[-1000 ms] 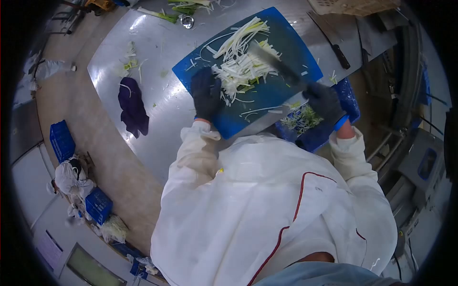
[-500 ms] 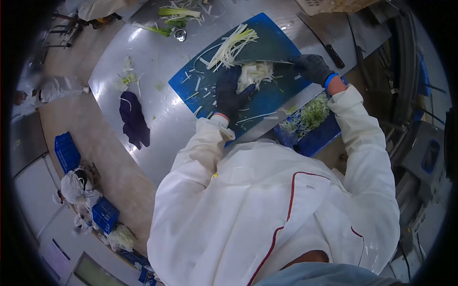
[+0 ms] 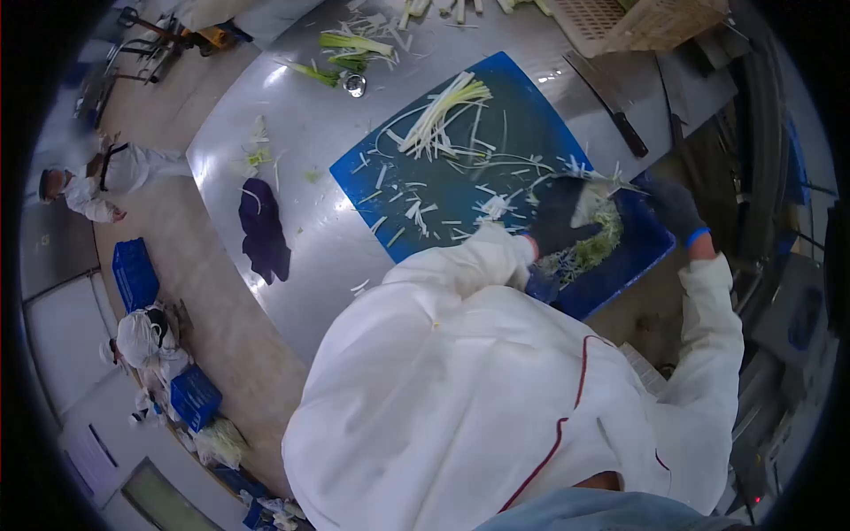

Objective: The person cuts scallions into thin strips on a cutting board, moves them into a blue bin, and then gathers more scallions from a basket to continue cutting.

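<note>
My right hand (image 3: 673, 211), in a dark glove with a blue cuff, grips a knife (image 3: 625, 185) at the right side of a blue bin. Its blade points left, and the handle is hidden in my fist. My left hand (image 3: 561, 217), also dark-gloved, is cupped against a clump of shredded leek (image 3: 588, 205) beside the blade. The clump is over the blue bin (image 3: 639, 257), which holds pale green shreds (image 3: 595, 252). On the blue cutting board (image 3: 540, 102) lie a bundle of long leek strips (image 3: 445, 111) and scattered pieces.
On the steel table (image 3: 310, 115) lie a dark purple glove (image 3: 263, 232), leek pieces (image 3: 356, 42), a small round metal object (image 3: 354, 84) and another knife (image 3: 611, 108). A beige crate (image 3: 646, 31) stands at the back right. A person in white (image 3: 115, 177) is beyond the table's left side.
Both hands have moved right and toward me, from the board to over the bin, bringing the leek clump and knife along. The bundle of strips stays on the board.
</note>
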A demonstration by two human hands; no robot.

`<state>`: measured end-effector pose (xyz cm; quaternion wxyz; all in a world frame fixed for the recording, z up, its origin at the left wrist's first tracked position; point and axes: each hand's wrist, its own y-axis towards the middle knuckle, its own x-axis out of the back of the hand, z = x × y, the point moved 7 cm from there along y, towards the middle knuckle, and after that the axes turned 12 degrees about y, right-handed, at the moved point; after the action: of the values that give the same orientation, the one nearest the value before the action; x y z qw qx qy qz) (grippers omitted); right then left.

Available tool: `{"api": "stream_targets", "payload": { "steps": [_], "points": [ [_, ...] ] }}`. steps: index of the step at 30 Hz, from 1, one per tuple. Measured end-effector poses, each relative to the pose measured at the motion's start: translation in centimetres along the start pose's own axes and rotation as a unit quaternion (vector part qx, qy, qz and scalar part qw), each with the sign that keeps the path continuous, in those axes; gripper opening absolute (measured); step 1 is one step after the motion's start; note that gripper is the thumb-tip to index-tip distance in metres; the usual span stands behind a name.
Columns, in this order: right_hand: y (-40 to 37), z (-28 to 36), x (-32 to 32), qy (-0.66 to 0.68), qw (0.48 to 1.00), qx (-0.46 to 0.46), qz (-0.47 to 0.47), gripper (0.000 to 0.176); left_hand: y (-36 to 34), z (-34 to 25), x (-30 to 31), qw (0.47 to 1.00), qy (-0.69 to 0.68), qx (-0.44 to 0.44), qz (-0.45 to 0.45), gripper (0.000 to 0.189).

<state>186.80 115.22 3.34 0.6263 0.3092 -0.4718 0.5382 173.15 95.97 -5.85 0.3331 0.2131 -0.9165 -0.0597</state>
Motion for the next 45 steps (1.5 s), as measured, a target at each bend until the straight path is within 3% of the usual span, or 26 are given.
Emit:
{"api": "stream_targets", "payload": {
  "steps": [1, 4, 7, 8, 10, 12, 14, 17, 18, 20, 23, 24, 25, 27, 30, 33, 36, 39, 40, 42, 45],
  "points": [
    [-1.2, -0.9, 0.3, -0.001, 1.0, -0.021, 0.0, 0.035, 0.6, -1.1, -1.0, 0.998, -0.053, -0.013, 0.016, 0.09],
    [-4.3, -3.2, 0.7, 0.01, 0.998, -0.063, -0.012, 0.034, 1.4, -1.4, -2.0, 0.999, 0.0, 0.015, 0.04, 0.088],
    [-5.7, -3.8, -0.1, 0.032, 0.992, -0.1, -0.062, 0.033, 2.1, 4.6, -0.5, 0.996, 0.019, 0.09, -0.008, 0.086],
    [-5.5, -3.9, -1.0, 0.037, 0.988, -0.144, -0.044, 0.032, 2.3, 5.4, 2.0, 0.992, 0.068, 0.104, -0.033, 0.084],
    [-3.5, -0.7, -1.3, 0.08, 0.987, -0.124, -0.057, 0.033, 3.1, 5.7, 7.6, 0.975, 0.167, 0.122, -0.08, 0.078],
    [-1.6, 1.7, -2.2, 0.141, 0.981, -0.111, -0.076, 0.033, 3.6, 7.8, 10.9, 0.968, 0.176, 0.152, -0.089, 0.072],
    [0.3, 1.9, -5.6, 0.218, 0.965, -0.102, -0.108, 0.033, 4.4, 12.6, 13.0, 0.973, 0.093, 0.2, -0.065, 0.067],
    [2.3, 2.6, -9.7, 0.272, 0.939, -0.177, -0.114, 0.031, 5.7, 16.3, 18.3, 0.965, 0.028, 0.259, 0.036, 0.065],
    [2.9, 3.6, -9.9, 0.279, 0.935, -0.193, -0.105, 0.031, 6.1, 15.6, 21.3, 0.956, 0.161, 0.245, -0.003, 0.068],
    [4.0, 6.3, -10.2, 0.29, 0.925, -0.227, -0.087, 0.029, 6.5, 15.2, 24.6, 0.883, 0.396, 0.232, -0.097, 0.084],
    [4.7, 9.9, -10.5, 0.436, 0.846, -0.296, -0.074, 0.022, 5.8, 17.9, 21.9, 0.872, 0.424, 0.246, -0.003, 0.097],
    [4.7, 10.7, -10.8, 0.491, 0.819, -0.279, -0.104, 0.016, 4.9, 16.1, 21.2, 0.836, 0.512, 0.171, -0.097, 0.098],
    [4.3, 8.6, -13.9, 0.338, 0.91, -0.199, -0.136, 0.014, 4.4, 15.8, 20.5, 0.867, 0.464, 0.166, -0.069, 0.085],
    [4.4, 12.0, -13.4, 0.574, 0.758, -0.289, -0.112, 0.017, 2.6, 16.1, 18.0, 0.899, 0.417, 0.089, -0.102, 0.067],
    [4.6, 13.0, -15.5, 0.637, 0.701, -0.314, -0.065, 0.016, -0.5, 12.5, 17.4, 0.938, 0.335, 0.091, -0.013, 0.062],
    [5.2, 13.9, -14.9, 0.675, 0.659, -0.323, -0.076, 0.016, -3.5, 10.4, 17.0, 0.932, 0.349, 0.093, 0.002, 0.065],
    [5.2, 11.5, -15.7, 0.713, 0.612, -0.312, -0.143, 0.017, -4.8, 10.6, 16.9, 0.927, 0.373, 0.048, -0.013, 0.064],
    [7.0, 9.3, -15.8, 0.768, 0.539, -0.314, -0.146, 0.015, -4.7, 10.5, 19.7, 0.961, 0.262, 0.051, -0.072, 0.062],
    [7.8, 8.8, -16.1, 0.777, 0.531, -0.305, -0.148, 0.014, -4.0, 10.0, 22.0, 0.962, 0.243, 0.045, -0.119, 0.051],
    [9.1, 7.6, -18.0, 0.775, 0.528, -0.303, -0.169, 0.018, -2.2, 11.7, 26.1, 0.954, 0.253, 0.1, -0.128, 0.043],
    [10.0, 7.0, -19.9, 0.762, 0.528, -0.296, -0.23, 0.034, 0.8, 17.9, 30.6, 0.915, 0.33, 0.168, -0.163, 0.036]
  ]
}}
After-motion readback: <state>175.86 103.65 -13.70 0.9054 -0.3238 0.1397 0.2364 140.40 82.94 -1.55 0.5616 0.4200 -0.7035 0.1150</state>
